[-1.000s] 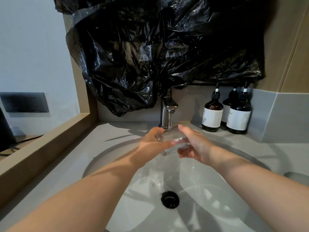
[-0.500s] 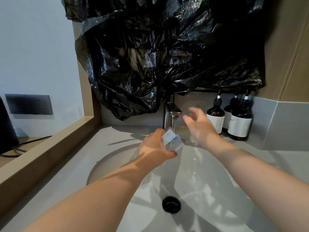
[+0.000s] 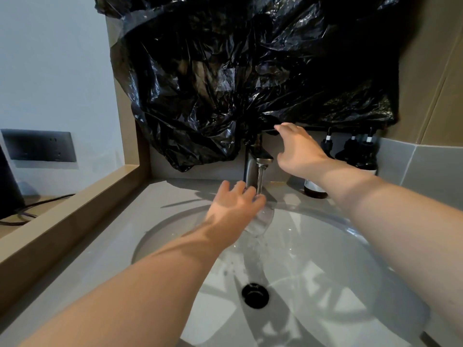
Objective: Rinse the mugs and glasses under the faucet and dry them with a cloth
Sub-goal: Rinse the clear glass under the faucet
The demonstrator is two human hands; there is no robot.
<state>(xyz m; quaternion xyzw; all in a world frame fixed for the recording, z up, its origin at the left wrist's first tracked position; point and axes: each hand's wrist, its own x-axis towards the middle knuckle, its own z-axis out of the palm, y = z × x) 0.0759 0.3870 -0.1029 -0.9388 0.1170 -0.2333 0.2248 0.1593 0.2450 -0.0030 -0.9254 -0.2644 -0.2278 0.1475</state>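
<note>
We've got the glass gripped in our left hand, tipped under the running faucet, right over the sink. Our right hand is up beside the faucet's top, fingers spread, holding nothing.

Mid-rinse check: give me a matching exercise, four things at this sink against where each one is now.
Things:
1. glass
2. right hand
3. drain
4. pump bottles

Places:
A. bottom of the basin
B. back of the counter, right of the faucet
C. held by the left hand under the water stream
D. raised beside the faucet, holding nothing

Pairs: 1-C, 2-D, 3-A, 4-B
</note>
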